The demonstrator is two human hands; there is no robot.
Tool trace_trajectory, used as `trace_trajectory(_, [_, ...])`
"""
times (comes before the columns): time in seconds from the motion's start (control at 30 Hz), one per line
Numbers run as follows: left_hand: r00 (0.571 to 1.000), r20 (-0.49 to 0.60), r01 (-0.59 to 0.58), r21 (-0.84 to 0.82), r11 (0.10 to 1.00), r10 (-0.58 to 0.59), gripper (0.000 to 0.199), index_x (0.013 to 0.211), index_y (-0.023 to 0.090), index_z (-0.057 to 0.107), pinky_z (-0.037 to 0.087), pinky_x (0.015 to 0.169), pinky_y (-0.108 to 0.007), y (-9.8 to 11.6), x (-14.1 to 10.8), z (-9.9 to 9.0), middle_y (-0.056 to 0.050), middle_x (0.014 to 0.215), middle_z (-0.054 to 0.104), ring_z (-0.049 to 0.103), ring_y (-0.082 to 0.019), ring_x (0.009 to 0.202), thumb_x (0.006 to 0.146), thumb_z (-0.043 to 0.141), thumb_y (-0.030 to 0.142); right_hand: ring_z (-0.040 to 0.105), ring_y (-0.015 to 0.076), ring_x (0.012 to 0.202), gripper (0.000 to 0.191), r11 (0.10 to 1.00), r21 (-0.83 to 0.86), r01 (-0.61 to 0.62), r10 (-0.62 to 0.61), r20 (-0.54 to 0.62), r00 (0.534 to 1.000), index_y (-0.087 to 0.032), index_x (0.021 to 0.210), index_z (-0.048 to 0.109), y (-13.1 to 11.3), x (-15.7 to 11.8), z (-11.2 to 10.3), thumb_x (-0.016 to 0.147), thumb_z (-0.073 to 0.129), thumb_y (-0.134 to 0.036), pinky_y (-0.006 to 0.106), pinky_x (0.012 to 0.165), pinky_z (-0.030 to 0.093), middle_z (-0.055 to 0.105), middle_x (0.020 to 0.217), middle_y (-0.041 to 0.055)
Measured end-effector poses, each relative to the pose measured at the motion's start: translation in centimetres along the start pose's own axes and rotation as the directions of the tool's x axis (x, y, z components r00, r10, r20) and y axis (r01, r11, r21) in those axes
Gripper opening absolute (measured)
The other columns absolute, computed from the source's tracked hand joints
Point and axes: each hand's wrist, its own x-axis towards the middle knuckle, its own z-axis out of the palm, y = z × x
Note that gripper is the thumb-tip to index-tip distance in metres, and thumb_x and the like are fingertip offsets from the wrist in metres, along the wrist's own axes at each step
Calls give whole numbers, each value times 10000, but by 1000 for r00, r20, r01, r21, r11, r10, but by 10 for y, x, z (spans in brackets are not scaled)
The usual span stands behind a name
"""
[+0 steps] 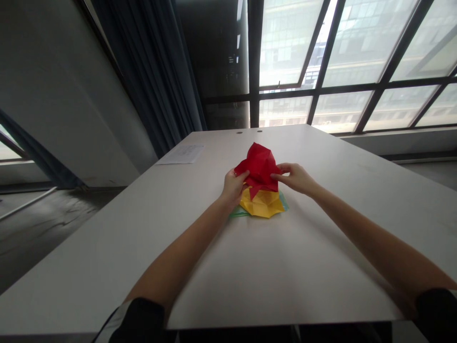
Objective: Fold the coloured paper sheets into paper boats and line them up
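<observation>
A folded, creased red paper [262, 166] is held up between my two hands over the white table. My left hand [233, 187] pinches its lower left corner, thumb on top. On the other side my right hand [294, 178] grips the right edge between thumb and fingers. Below the red paper lies a creased yellow paper [262, 204], partly covered by it. Light green and bluish sheets [284, 201] stick out from under the yellow one at both sides.
The long white table [214, 271] stretches away toward the windows. A printed white sheet [182, 154] lies near its far left edge. Two small round holes sit near the far edge. A dark blue curtain [150, 66] hangs behind on the left.
</observation>
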Motion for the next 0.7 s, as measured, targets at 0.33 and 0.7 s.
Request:
trace_trajectory(0.33, [977, -202, 56, -99, 994, -75, 123, 778, 160, 538, 480, 572, -239, 5, 9, -9, 9, 651, 603, 564, -88, 531, 683, 576, 91, 585, 129, 672, 105, 788, 561, -255, 267, 62, 962, -162, 712, 623, 7, 6, -17, 662, 631, -254, 237, 573, 482, 644, 764, 57])
trace_trajectory(0.7, [969, 106, -239, 198, 951, 221, 157, 783, 148, 590, 476, 653, -241, -2, 5, -7, -15, 734, 642, 588, -128, 674, 634, 638, 156, 621, 208, 797, 325, 897, 355, -265, 195, 220, 956, -188, 849, 658, 8, 4, -23, 615, 722, -404, 273, 593, 506, 677, 919, 81])
